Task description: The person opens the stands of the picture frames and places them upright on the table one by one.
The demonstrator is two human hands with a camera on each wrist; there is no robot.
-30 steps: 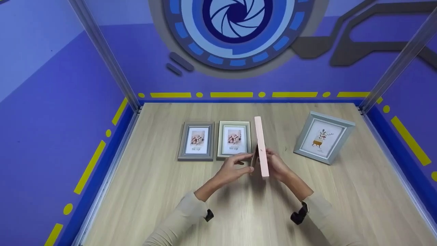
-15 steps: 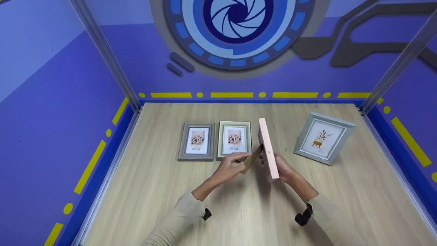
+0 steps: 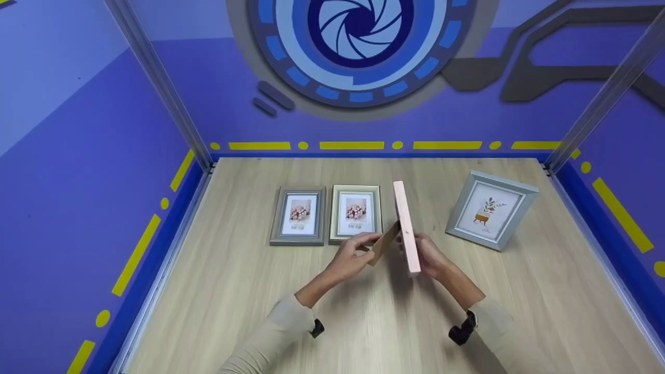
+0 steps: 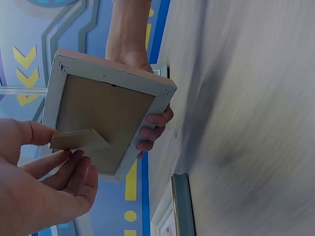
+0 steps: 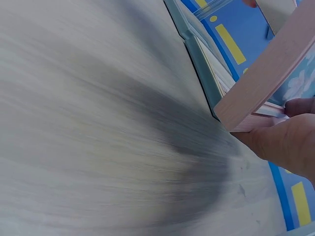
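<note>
A pink picture frame (image 3: pixel 407 228) is held upright and edge-on above the table, its brown backing (image 4: pixel 106 105) facing left. My right hand (image 3: pixel 430 255) grips it by the lower side; in the left wrist view those fingers wrap round the rim. From the backing a brown easel stand (image 3: pixel 384 244) sticks out at an angle. My left hand (image 3: pixel 350 257) pinches the free end of this stand between thumb and fingers. The pink frame's front, with a pale floral picture (image 5: pixel 298 83), shows partly in the right wrist view.
Two framed pictures, a grey frame (image 3: pixel 275 218) and a cream frame (image 3: pixel 335 218), lie side by side to the left of the hands. A blue-grey frame (image 3: pixel 511 221) stands tilted at the right. Blue walls (image 3: pixel 171 93) border the wooden table (image 3: pixel 239 280).
The easel stand has swung out from the pink frame's back, pinched by my left hand. The pink frame and my right hand have shifted slightly right.
</note>
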